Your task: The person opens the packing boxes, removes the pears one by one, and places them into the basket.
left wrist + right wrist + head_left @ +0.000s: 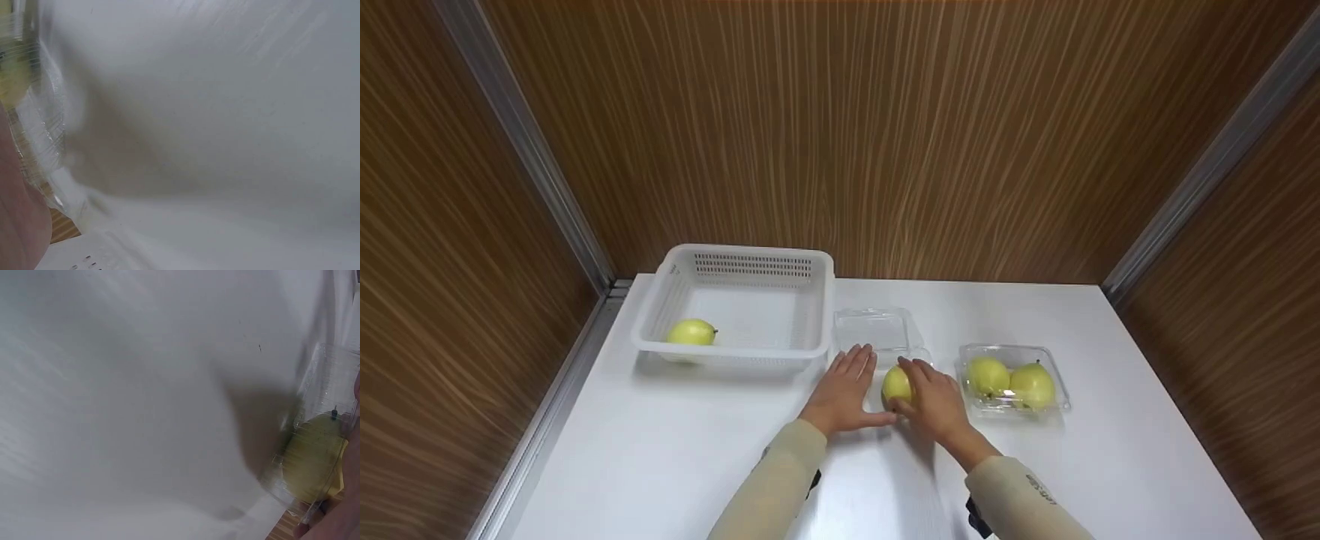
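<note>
Closest to the camera: beige sleeves [769, 484], stretched over the white tabletop [675, 450], with dark lettering [1041, 489] along the right one. Straight on to the hands! Gripping a yellow-green pear [897, 384] with the right hand [934, 397], thumb to the near side, fingers to the far side. Over to the left hand [844, 394]: spread wide, with fingers straight and thumb pointing toward that same pear. Touching plastic with those fingertips or not? Cannot tell. Around the gripped pear, a clear container [323, 382], wall in front of fruit in the right wrist view, with the lid [870, 328] folded back toward the tabletop's back edge. Just beside, toward the tabletop's right edge: a clear box [1005, 412], with two pears [1033, 386] side by side inside. Now across to the tabletop's back left corner: a white basket [735, 352] with slotted walls, carrying a single pear [691, 332] low by the front left, stem to the right. Beyond the back edge, a tall wood-grain panel [847, 135], with matching side panels [442, 262] past the left and right edges, and metal strips [525, 142] up the corners.
</note>
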Demonstrator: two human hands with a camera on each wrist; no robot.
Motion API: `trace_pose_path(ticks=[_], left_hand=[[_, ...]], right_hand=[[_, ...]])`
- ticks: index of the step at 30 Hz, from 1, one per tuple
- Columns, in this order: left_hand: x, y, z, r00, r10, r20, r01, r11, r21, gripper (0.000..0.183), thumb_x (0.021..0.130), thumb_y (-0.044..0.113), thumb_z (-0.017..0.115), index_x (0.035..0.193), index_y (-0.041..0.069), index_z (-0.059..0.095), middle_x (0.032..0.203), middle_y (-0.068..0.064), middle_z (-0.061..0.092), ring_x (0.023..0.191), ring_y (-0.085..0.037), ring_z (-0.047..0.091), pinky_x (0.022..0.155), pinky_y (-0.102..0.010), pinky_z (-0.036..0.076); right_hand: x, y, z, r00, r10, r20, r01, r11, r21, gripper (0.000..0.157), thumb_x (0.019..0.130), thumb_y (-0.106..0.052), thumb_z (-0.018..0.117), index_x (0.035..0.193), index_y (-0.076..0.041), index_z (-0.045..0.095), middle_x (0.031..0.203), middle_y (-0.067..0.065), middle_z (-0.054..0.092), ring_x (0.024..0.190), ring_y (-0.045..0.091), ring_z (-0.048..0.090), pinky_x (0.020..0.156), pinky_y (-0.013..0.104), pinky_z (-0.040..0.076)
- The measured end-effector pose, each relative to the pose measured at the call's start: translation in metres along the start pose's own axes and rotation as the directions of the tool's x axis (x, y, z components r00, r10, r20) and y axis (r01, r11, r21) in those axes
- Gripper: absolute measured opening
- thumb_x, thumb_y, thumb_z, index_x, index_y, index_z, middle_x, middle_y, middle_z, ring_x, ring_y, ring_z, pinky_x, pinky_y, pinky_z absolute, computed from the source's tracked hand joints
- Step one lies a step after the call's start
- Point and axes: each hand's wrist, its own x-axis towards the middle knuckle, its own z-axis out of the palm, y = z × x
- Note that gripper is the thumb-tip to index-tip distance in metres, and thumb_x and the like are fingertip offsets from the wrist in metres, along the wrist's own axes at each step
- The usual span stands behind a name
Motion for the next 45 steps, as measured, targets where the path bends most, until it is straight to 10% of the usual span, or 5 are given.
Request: trace_pose_path(ticks=[22, 45], left_hand=[[-0.001, 0.001, -0.004, 1.0, 0.009, 0.017, -0.009, 1.0, -0.002, 0.115, 0.081, 0.086, 0.039, 0.159, 0.004, 0.018, 0.167, -0.012, 0.012, 0.155, -0.027, 0.008, 0.125, -0.042, 0.009], [-0.002, 0.001, -0.005, 0.996, -0.051, 0.072, 0.056, 0.996, -0.069, 0.116, 0.078, 0.092, 0.035, 0.159, 0.01, 0.018, 0.168, -0.009, 0.01, 0.155, -0.024, 0.004, 0.126, -0.04, 0.003]], right_hand=[[0.017, -0.004, -0.012, 0.996, 0.09, 0.014, -0.091, 0.992, 0.09, 0.094, 0.056, -0.048, 0.094, 0.137, -0.021, 0.055, 0.119, 0.014, 0.06, 0.107, 0.035, 0.061, 0.095, 0.05, 0.05], [0.056, -0.052, -0.054, 0.996, 0.018, -0.082, 0.013, 0.932, 0.361, 0.071, 0.068, -0.034, 0.092, 0.131, -0.02, 0.062, 0.122, 0.004, 0.05, 0.107, 0.024, 0.058, 0.094, 0.045, 0.052]])
